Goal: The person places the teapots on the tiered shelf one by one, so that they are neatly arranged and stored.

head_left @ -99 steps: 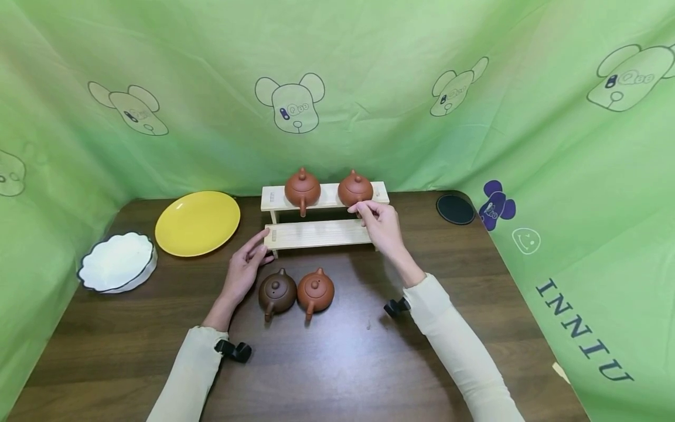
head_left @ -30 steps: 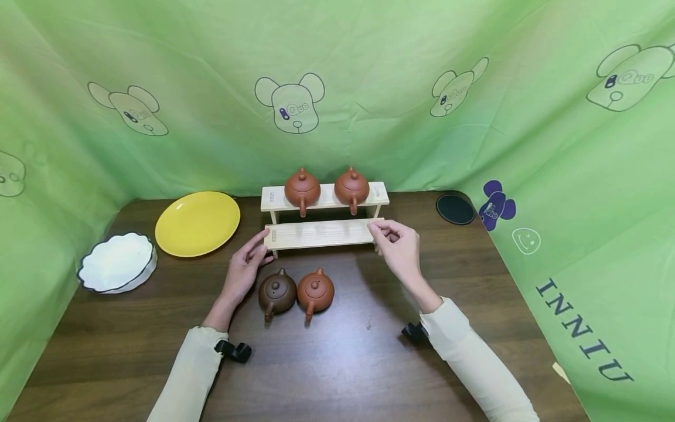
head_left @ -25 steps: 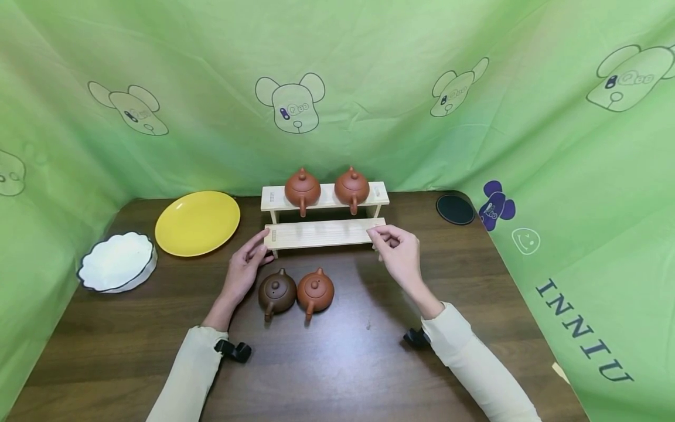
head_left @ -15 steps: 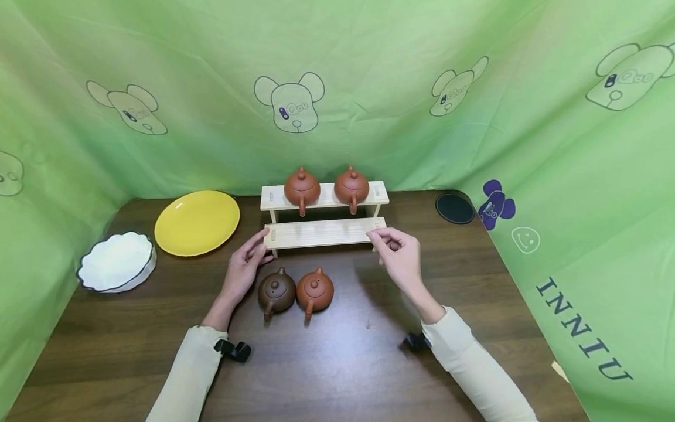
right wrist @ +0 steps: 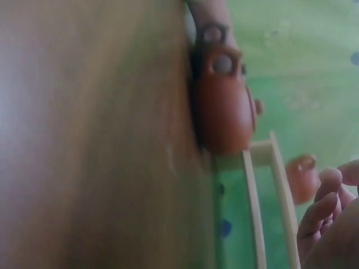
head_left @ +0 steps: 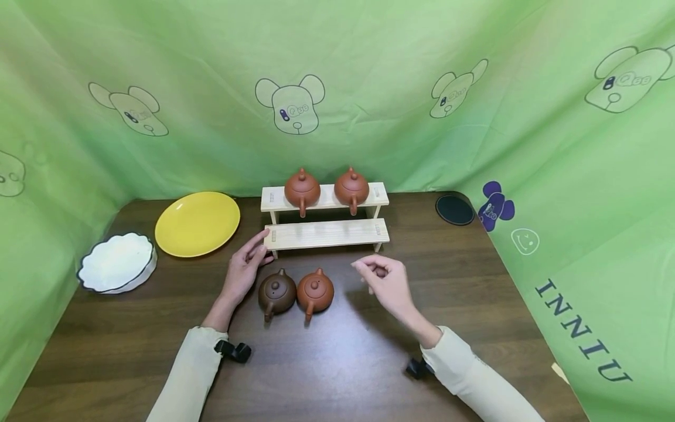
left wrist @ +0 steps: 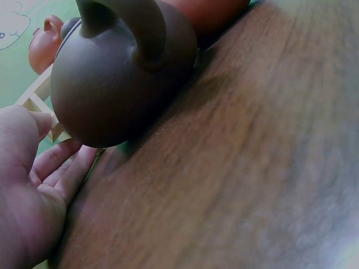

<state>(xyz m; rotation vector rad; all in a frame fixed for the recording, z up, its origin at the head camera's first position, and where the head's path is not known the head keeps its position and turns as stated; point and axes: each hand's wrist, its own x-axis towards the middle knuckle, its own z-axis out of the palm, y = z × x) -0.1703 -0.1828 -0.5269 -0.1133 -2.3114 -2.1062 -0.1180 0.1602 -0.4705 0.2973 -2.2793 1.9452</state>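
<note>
My left hand (head_left: 244, 271) grips the front left corner of a two-tier wooden stand (head_left: 321, 233), thumb and index finger at the lower shelf's end, other fingers underneath. My right hand (head_left: 387, 284), fingers loosely bent and holding nothing, hovers above the table in front of the stand's right end. Left of it, a reddish-brown clay teapot (head_left: 315, 291) and a dark brown teapot (head_left: 276, 291) stand side by side on the table. Two more reddish-brown teapots, the left one (head_left: 302, 189) and the right one (head_left: 351, 187), sit on the upper shelf, handles towards me.
A yellow plate (head_left: 197, 224) lies at the back left, with a white scalloped dish (head_left: 117, 262) in front of it. A black oval mat (head_left: 455, 209) is at the back right. Green printed cloth (head_left: 211, 117) hangs around the wooden table (head_left: 337, 375).
My right hand has left the right teapot on the upper shelf, passed the lower shelf's right end, and come down towards me and left. My left hand has stayed at the stand.
</note>
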